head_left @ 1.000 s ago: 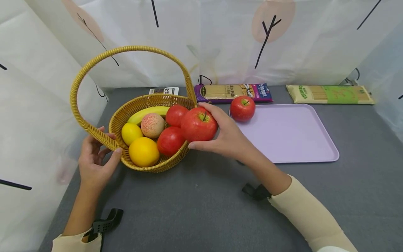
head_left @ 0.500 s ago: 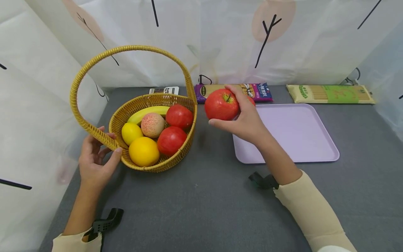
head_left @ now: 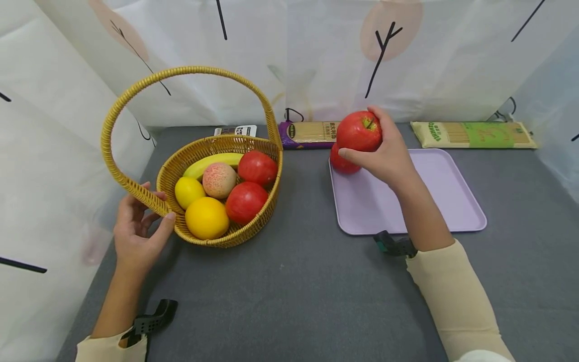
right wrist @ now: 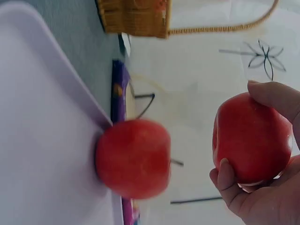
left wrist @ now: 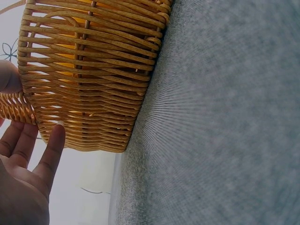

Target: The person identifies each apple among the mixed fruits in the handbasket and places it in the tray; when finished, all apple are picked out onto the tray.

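Observation:
In the head view my right hand holds a red apple above the far left corner of a lilac tray. A second apple sits on that corner, partly covered by the held one; the right wrist view shows the two apart. My left hand grips the yellow wicker basket at the foot of its handle. The basket contains a banana, a peach, a lemon, an orange and two round red fruits.
Behind the tray lie a purple pasta packet and a green noodle packet. A small printed card lies behind the basket. White patterned sheeting hangs along the table's back and sides.
My right hand has carried the apple from the basket's right rim rightward and away from me, to above the tray's far left corner. My left hand and the basket have stayed still.

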The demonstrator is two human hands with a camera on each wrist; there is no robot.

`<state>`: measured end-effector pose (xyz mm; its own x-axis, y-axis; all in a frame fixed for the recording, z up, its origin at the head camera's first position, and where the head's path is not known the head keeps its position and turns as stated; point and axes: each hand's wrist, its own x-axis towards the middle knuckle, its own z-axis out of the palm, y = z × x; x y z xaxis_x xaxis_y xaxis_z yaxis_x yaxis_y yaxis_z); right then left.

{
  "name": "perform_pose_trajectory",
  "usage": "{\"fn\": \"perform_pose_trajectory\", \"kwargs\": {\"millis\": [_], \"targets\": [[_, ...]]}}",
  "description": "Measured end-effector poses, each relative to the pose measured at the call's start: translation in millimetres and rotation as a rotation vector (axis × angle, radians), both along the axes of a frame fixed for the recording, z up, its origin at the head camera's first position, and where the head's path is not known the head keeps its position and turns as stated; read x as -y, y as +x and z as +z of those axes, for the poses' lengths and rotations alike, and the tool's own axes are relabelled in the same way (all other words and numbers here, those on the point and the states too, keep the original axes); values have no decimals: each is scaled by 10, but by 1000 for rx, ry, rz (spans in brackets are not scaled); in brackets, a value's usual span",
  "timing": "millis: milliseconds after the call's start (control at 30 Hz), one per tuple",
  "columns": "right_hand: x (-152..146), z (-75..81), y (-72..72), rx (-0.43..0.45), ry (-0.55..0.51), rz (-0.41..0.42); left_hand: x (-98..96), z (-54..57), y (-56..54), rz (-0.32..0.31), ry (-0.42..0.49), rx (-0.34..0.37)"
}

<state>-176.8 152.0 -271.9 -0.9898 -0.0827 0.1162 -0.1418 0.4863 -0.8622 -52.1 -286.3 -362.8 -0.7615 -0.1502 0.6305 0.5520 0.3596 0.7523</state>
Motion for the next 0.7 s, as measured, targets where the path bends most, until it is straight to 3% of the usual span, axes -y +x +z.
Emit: {"fn": "perform_pose_trajectory", "kwargs": {"millis": [333,700], "targets": [[-280,-51,-152,93,24,-144,-7,3,3,-7,0,0],[-443,-182,-266,180,79,-166,0,-4,-4,-9,-5,-7]]}}
